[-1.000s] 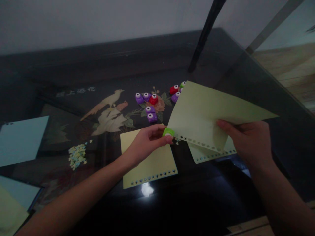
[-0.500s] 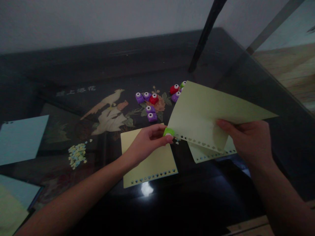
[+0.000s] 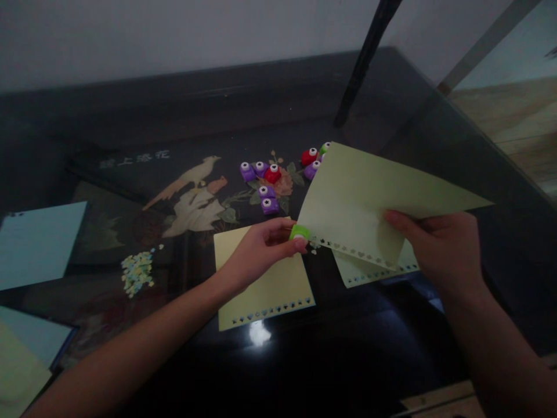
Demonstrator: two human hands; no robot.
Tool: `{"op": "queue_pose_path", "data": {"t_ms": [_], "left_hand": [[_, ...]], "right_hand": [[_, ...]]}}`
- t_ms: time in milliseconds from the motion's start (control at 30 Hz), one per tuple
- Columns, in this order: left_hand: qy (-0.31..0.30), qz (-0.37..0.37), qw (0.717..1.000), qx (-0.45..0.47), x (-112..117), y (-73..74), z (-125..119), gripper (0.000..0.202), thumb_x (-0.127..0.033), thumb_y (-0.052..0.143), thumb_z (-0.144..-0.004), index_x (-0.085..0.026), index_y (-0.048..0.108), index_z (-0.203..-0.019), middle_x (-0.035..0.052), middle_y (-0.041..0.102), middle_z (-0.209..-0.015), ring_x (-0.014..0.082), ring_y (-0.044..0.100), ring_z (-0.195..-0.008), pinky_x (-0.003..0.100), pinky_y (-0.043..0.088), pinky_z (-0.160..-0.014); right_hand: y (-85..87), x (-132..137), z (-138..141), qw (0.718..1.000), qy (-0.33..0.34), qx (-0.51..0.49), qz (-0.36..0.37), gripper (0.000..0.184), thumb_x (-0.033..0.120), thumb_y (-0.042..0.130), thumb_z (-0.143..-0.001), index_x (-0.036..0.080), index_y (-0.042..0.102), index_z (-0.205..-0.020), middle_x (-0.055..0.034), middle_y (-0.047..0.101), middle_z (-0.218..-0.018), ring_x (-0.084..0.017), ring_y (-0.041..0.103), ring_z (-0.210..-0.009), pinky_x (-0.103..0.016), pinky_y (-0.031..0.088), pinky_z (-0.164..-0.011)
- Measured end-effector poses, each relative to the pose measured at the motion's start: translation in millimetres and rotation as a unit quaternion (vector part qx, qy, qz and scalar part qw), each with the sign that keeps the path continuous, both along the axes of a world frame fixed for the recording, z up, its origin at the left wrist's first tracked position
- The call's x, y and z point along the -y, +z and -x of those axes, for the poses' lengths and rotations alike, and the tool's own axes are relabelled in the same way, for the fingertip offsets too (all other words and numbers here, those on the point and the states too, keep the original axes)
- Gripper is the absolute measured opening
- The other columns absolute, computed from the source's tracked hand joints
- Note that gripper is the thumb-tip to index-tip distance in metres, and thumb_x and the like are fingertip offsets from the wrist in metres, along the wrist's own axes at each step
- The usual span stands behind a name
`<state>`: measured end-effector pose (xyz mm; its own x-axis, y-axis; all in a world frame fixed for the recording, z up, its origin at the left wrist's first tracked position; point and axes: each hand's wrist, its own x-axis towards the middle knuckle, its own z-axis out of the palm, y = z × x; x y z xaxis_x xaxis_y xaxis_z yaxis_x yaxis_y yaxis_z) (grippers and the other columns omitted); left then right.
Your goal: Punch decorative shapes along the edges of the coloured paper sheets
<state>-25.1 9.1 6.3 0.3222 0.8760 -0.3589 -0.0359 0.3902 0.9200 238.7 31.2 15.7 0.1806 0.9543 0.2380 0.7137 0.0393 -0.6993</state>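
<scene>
A small green craft punch [image 3: 298, 233] is gripped between the thumb and fingers of my left hand [image 3: 265, 244]. It sits at the lower left corner of a pale green paper sheet [image 3: 361, 191], whose lower edge carries a row of punched shapes. My right hand [image 3: 448, 249] pinches that sheet at its right part, holding it raised and bent. Beneath my left hand lies a yellow sheet [image 3: 261, 296] with a punched row along its near edge. Another pale green sheet [image 3: 357, 276], also punched, shows partly under the held one. Tiny paper cutouts [image 3: 314, 247] lie near the punch.
Several purple and red punches [image 3: 268, 205] stand at the table's middle, and more, such as a red one [image 3: 309, 156], sit behind the held sheet. A cutout pile [image 3: 137, 273] lies left, near blue sheets [image 3: 39, 244]. A dark pole [image 3: 361, 69] rises at the back.
Almost nothing differs. Both hands, the green punch and the held sheet keep nearly the same place, with only a slight shift of the whole view.
</scene>
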Motion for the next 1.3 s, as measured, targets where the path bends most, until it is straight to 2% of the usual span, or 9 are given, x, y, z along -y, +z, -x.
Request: {"op": "queue_pose_path", "data": {"t_ms": [133, 267, 433, 800, 933, 1033, 1200, 1300], "left_hand": [[0.000, 0.000, 1.000, 0.002, 0.3, 0.2, 0.0, 0.026, -0.029, 0.072, -0.073, -0.014, 0.065, -0.094, 0.0053, 0.072, -0.087, 0.0142, 0.065, -0.077, 0.025, 0.046, -0.069], [0.003, -0.001, 1.000, 0.001, 0.4, 1.9, -0.3, 0.026, -0.029, 0.071, -0.074, -0.014, 0.064, -0.094, 0.0059, 0.072, -0.088, 0.0145, 0.065, -0.078, 0.025, 0.045, -0.068], [0.005, 0.003, 1.000, -0.007, 0.0, 2.8, -0.5, 0.028, -0.030, 0.071, -0.074, -0.014, 0.064, -0.096, 0.0081, 0.072, -0.095, 0.0164, 0.066, -0.080, 0.027, 0.046, -0.068], [0.010, 0.007, 1.000, -0.001, -0.5, 3.2, -0.2, 0.029, -0.029, 0.071, -0.072, -0.014, 0.063, -0.095, 0.0059, 0.072, -0.088, 0.0154, 0.066, -0.076, 0.026, 0.047, -0.066], [0.009, 0.005, 1.000, 0.004, -0.9, 3.0, -0.4, 0.028, -0.028, 0.071, -0.072, -0.013, 0.063, -0.094, 0.0062, 0.072, -0.087, 0.0149, 0.066, -0.074, 0.025, 0.046, -0.065], [0.012, 0.009, 1.000, 0.005, -0.9, 3.2, -1.0, 0.029, -0.029, 0.072, -0.072, -0.014, 0.062, -0.095, 0.0061, 0.072, -0.087, 0.0149, 0.066, -0.073, 0.025, 0.046, -0.064], [0.012, 0.009, 1.000, 0.004, -0.3, 2.9, -0.8, 0.030, -0.029, 0.072, -0.071, -0.014, 0.063, -0.095, 0.0067, 0.072, -0.088, 0.0153, 0.066, -0.073, 0.026, 0.046, -0.064], [0.011, 0.006, 1.000, 0.000, -0.3, 1.6, -0.2, 0.030, -0.030, 0.072, -0.072, -0.014, 0.063, -0.096, 0.0072, 0.073, -0.089, 0.0163, 0.067, -0.075, 0.027, 0.046, -0.065]], "right_hand": [[-2.1, 0.0, 0.1, 1.000, 0.008, -0.013, -0.016, 0.019, 0.040, 0.071, -0.064, 0.023, 0.070, -0.057, -0.0004, 0.071, -0.059, -0.021, 0.065, -0.056, -0.032, 0.045, -0.052], [-2.5, -0.6, -0.3, 1.000, 0.005, -0.011, -0.013, 0.018, 0.040, 0.072, -0.064, 0.023, 0.072, -0.060, -0.0005, 0.071, -0.059, -0.022, 0.066, -0.057, -0.033, 0.048, -0.054], [-1.0, 0.1, -0.7, 1.000, 0.007, -0.005, -0.012, 0.020, 0.040, 0.072, -0.064, 0.023, 0.070, -0.055, -0.0002, 0.070, -0.056, -0.022, 0.065, -0.055, -0.034, 0.048, -0.053], [-3.6, -0.5, -2.8, 1.000, -0.006, 0.010, -0.005, 0.029, 0.042, 0.072, -0.063, 0.021, 0.063, -0.046, 0.0002, 0.063, -0.046, -0.019, 0.059, -0.048, -0.031, 0.041, -0.048], [-3.2, 0.1, -2.6, 1.000, 0.002, 0.008, -0.012, 0.026, 0.042, 0.071, -0.064, 0.021, 0.065, -0.049, -0.0005, 0.066, -0.050, -0.021, 0.062, -0.053, -0.031, 0.042, -0.049], [-2.0, 0.8, -1.7, 1.000, -0.001, 0.010, -0.009, 0.030, 0.042, 0.071, -0.063, 0.022, 0.061, -0.043, 0.0005, 0.061, -0.044, -0.021, 0.059, -0.049, -0.032, 0.041, -0.048], [-1.5, 0.6, -0.5, 1.000, -0.006, 0.000, -0.005, 0.029, 0.043, 0.072, -0.062, 0.022, 0.061, -0.045, 0.0013, 0.059, -0.044, -0.019, 0.056, -0.047, -0.032, 0.042, -0.049], [-2.0, 0.3, -1.2, 1.000, -0.010, 0.013, -0.001, 0.035, 0.045, 0.071, -0.063, 0.022, 0.057, -0.040, 0.0014, 0.056, -0.041, -0.018, 0.055, -0.046, -0.032, 0.041, -0.049]]}}
